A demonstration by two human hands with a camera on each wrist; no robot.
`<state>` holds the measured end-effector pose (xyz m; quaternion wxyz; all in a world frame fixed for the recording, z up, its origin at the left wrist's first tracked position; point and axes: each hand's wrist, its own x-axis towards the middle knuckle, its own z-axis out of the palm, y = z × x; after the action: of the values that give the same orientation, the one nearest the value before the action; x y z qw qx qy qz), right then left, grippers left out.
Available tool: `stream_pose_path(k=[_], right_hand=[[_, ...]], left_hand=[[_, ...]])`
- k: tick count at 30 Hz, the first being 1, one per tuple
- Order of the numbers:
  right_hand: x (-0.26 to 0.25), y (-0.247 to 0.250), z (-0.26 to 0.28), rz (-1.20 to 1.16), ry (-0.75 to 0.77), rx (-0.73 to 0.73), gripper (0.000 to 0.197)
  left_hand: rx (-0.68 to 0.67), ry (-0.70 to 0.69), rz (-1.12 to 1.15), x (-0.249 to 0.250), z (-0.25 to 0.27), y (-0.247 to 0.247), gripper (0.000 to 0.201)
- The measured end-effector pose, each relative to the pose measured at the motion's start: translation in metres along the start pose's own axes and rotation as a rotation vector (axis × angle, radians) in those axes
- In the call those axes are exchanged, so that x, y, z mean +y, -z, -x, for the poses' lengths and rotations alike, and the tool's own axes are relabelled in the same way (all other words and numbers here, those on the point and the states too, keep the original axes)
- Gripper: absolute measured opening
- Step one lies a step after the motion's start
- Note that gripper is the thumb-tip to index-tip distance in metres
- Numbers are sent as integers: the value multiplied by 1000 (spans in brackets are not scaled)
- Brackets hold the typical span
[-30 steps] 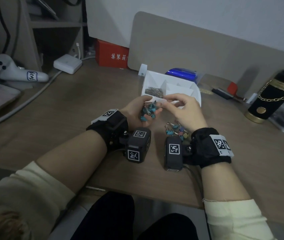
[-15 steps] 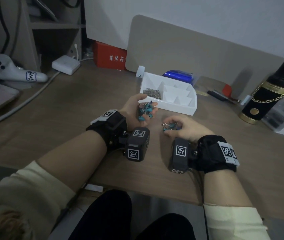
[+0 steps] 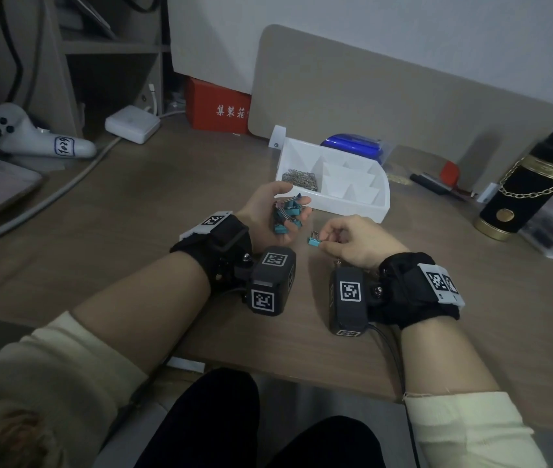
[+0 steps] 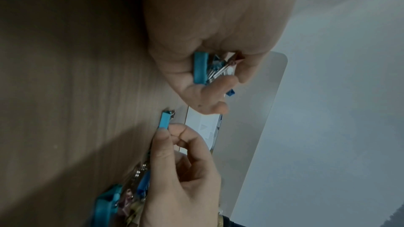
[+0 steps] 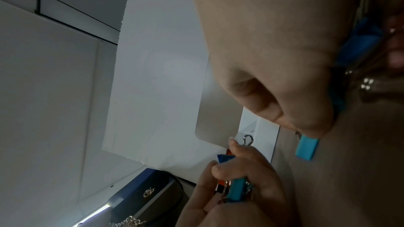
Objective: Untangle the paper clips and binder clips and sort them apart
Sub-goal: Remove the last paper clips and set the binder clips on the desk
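My left hand (image 3: pixel 287 211) is cupped palm up and holds a bunch of teal binder clips (image 3: pixel 286 216), also seen in the left wrist view (image 4: pixel 200 69). Just right of it, my right hand (image 3: pixel 323 240) pinches one teal binder clip (image 3: pixel 313 241) between thumb and forefinger, low over the table; this clip (image 5: pixel 307 149) sticks out past the fingertips. More binder clips (image 4: pixel 122 196) lie in a pile under the right hand. A white divided tray (image 3: pixel 352 206) stands just beyond both hands, with silver paper clips (image 3: pixel 302 179) in its left compartment.
Behind the tray are a blue case (image 3: pixel 352 146) and a beige divider panel (image 3: pixel 403 96). A black bottle with a gold chain (image 3: pixel 531 177) and clear drawers stand at the right. A red box (image 3: pixel 217 108), a white charger (image 3: pixel 132 124) and a controller (image 3: pixel 32 136) sit at the back left.
My right hand came back from the tray to the pile on the table and now pinches a single teal binder clip. The left hand kept its bunch and barely moved.
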<state>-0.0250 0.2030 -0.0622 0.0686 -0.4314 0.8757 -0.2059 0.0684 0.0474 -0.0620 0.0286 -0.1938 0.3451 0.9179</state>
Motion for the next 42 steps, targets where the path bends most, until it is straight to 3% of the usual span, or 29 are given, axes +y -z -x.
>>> stream_pose_path(k=[12, 15, 18, 22, 24, 28, 38, 42], right_hand=[[-3, 0, 0, -102, -24, 131, 7], [0, -2, -5, -43, 7, 160, 25], [3, -3, -8, 71, -18, 80, 50], [1, -3, -4, 6, -53, 29, 14], [0, -2, -3, -16, -40, 37, 9], [-1, -2, -4, -29, -44, 40, 4], [-1, -2, -3, -29, -83, 72, 17], [-1, -2, -2, -64, -68, 81, 7]], left_hand=[[8, -4, -11, 0, 0, 0, 32], [9, -25, -28, 0, 0, -1, 33], [-11, -24, -43, 0, -1, 0, 33], [-23, -10, -43, 0, -2, 2, 32], [-28, -10, -44, 0, -3, 2, 32], [-53, -3, -51, 0, -4, 3, 31], [-41, 4, -39, 0, -2, 1, 30], [-31, -21, -33, 0, 0, 0, 30]])
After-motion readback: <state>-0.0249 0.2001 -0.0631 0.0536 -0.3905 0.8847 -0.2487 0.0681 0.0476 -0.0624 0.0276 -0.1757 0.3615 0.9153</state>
